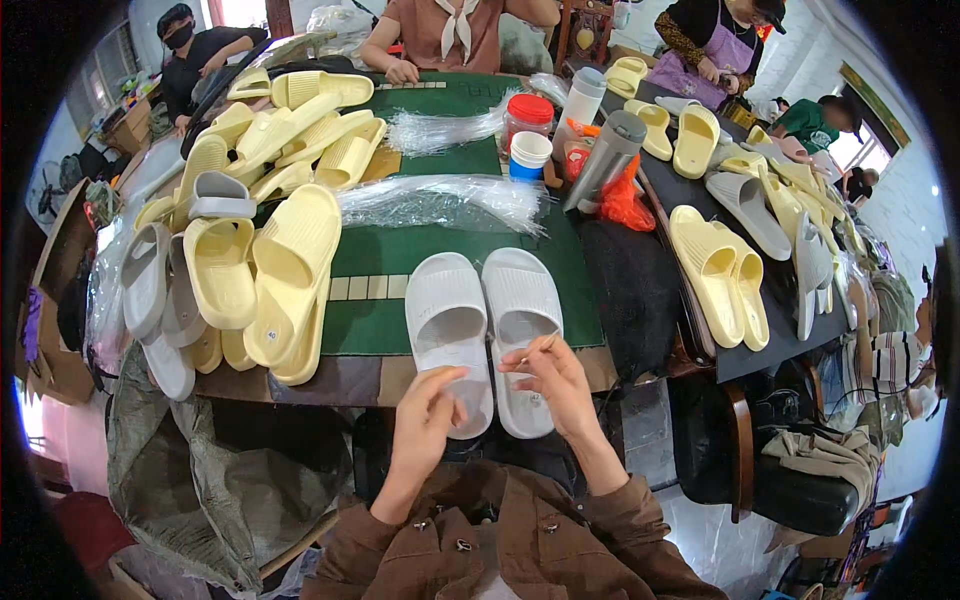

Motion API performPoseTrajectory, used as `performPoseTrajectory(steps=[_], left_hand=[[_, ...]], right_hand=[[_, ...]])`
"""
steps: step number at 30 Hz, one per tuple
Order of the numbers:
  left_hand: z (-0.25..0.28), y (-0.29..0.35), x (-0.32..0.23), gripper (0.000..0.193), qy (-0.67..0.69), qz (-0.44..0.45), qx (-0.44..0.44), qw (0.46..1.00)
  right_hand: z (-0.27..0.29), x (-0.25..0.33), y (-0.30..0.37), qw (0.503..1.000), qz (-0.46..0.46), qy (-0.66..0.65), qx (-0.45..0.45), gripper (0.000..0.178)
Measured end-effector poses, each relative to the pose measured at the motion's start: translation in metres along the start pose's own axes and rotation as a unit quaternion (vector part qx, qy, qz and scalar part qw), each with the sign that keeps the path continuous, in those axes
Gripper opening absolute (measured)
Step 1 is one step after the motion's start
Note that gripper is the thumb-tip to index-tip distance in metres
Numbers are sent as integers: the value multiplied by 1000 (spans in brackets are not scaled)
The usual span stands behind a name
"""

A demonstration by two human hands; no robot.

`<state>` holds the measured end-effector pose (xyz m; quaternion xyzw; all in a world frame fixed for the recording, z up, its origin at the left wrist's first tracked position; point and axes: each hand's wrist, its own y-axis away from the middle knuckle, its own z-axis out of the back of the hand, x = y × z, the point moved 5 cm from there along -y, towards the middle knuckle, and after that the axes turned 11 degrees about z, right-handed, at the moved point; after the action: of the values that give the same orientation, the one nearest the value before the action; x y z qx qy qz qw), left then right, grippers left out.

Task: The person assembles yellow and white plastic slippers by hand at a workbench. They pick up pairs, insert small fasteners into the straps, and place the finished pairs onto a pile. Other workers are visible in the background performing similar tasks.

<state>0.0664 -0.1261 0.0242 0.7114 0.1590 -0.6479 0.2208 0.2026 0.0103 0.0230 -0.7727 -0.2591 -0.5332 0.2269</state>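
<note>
A pair of pale grey slide slippers lies side by side at the table's near edge, toes pointing away: the left slipper [443,288] and the right slipper [522,288]. Over the heel of the left one, my left hand [428,408] is closed with curled fingers. My right hand [560,388] pinches thumb to fingers above the right slipper's footbed. Whatever the fingers hold is too thin to make out. Beyond the slippers, a bundle of clear plastic strands [450,200] lies on a plastic sheet, with another strand bundle [440,132] farther back.
Yellow slippers [297,270] and grey slippers [147,280] pile up at left. Right of centre stand a red-lidded jar [528,115], a paper cup [528,155] and a grey tumbler [612,155]. More yellow slippers [712,265] cover the right table. Several people work around the tables.
</note>
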Motion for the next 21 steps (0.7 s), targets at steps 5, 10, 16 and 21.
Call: performPoseTrajectory(steps=[5, 10, 16, 21], left_hand=[[5, 0, 22, 40, 172, 121, 69, 975], [5, 4, 16, 43, 212, 103, 43, 971], [0, -3, 5, 53, 285, 121, 45, 950], [-5, -22, -2, 58, 346, 150, 38, 926]], right_hand=[[17, -4, 1, 999, -21, 34, -18, 14], [15, 0, 6, 996, 34, 81, -32, 15], [17, 2, -1, 966, 34, 257, -2, 19], [3, 16, -11, 892, 170, 416, 43, 28]])
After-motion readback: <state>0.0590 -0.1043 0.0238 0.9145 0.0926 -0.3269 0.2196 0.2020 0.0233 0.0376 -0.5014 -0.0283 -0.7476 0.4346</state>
